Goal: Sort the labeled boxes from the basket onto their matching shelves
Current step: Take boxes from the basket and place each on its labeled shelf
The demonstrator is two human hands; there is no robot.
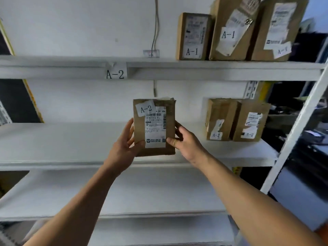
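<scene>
Gripping an upright A-2 box (154, 127) by its sides, the left hand (124, 146) and right hand (186, 142) hold it over the A-2 shelf (71, 139). Two A-2 boxes (237, 119) stand far right on it; three A-1 boxes (234, 31) sit above.

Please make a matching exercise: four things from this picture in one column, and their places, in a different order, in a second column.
Things
1. held A-2 box
2. A-2 shelf tag
3. three A-1 boxes
4. two shelved A-2 boxes

Places
a. top shelf, right side
b. between the left hand and the right hand
c. middle shelf, right side
d. front edge of the upper shelf board

Pairs: 1-b, 2-d, 3-a, 4-c
</scene>
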